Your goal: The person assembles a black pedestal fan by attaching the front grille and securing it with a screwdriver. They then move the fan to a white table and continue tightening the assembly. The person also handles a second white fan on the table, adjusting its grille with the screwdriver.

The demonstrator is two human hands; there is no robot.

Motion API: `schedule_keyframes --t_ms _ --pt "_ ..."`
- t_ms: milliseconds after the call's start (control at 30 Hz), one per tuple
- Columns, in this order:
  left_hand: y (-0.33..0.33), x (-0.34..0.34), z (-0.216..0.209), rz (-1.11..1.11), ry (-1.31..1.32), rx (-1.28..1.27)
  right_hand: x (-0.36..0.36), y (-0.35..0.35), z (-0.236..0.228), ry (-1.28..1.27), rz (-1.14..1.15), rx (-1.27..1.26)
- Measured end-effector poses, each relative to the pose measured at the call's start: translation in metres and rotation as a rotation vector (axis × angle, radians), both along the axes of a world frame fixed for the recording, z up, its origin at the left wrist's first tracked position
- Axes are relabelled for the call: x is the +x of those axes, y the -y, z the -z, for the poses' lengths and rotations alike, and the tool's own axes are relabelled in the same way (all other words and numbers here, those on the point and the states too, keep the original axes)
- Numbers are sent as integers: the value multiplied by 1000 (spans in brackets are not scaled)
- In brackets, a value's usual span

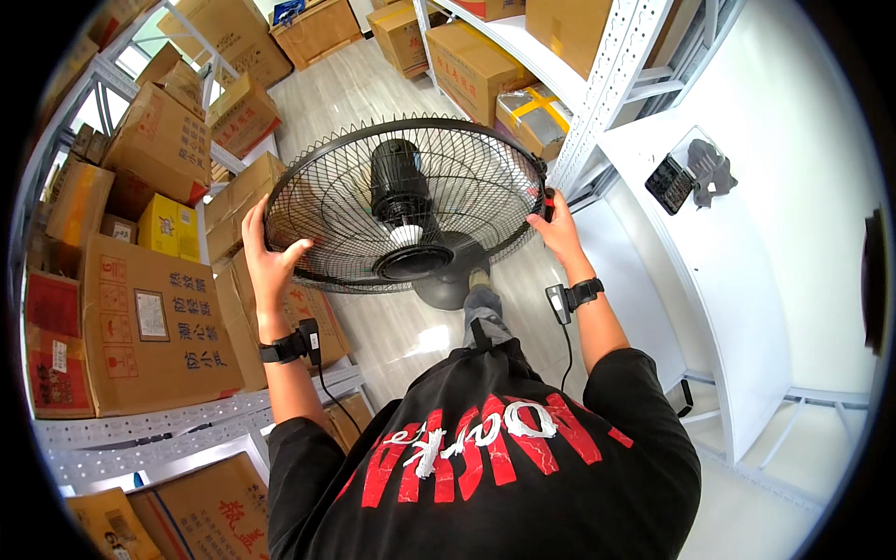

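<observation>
A large round black wire fan guard (327, 210) stretches out in front of me, tilted. Through its wires I see a black fan motor (398, 177) with a pale hub piece (405, 234); no blades show. A round black base (443, 291) stands on the floor below, next to my foot. My left hand (268, 247) grips the left rim, thumb in front and fingers around the outer edge. On the right rim, my right hand (560, 230) holds the guard beside a small red and black part (549, 198), which I cannot make out clearly.
Shelves with cardboard boxes (154, 317) line the left side. More boxes (474, 70) sit on a rack at the upper right. A white table (719, 280) on the right carries a black calculator-like object (669, 184) and a grey item (711, 173). Straps with cabled devices circle both wrists.
</observation>
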State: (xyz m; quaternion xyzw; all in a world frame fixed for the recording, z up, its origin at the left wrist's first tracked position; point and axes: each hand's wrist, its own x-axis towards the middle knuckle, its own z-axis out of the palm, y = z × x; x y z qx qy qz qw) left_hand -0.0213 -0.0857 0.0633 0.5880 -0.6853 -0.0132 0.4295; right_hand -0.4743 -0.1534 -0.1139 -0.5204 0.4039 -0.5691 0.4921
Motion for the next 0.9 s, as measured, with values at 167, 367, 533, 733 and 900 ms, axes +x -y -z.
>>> schedule_keyframes --t_ms 167,367,533,733,900 --pt "-6 -6 -4 11 17 4 -1 -7 3 14 10 -26" --pt "-6 -7 4 -4 5 5 2 -15 5 47 29 20" --pt "-1 -3 17 6 -74 -54 3 -3 12 31 57 -15" --pt "-11 11 48 21 -328 -5 -1 -3 28 -7 30 29" --pt "-8 9 43 10 -378 -41 -3 -9 22 64 11 22"
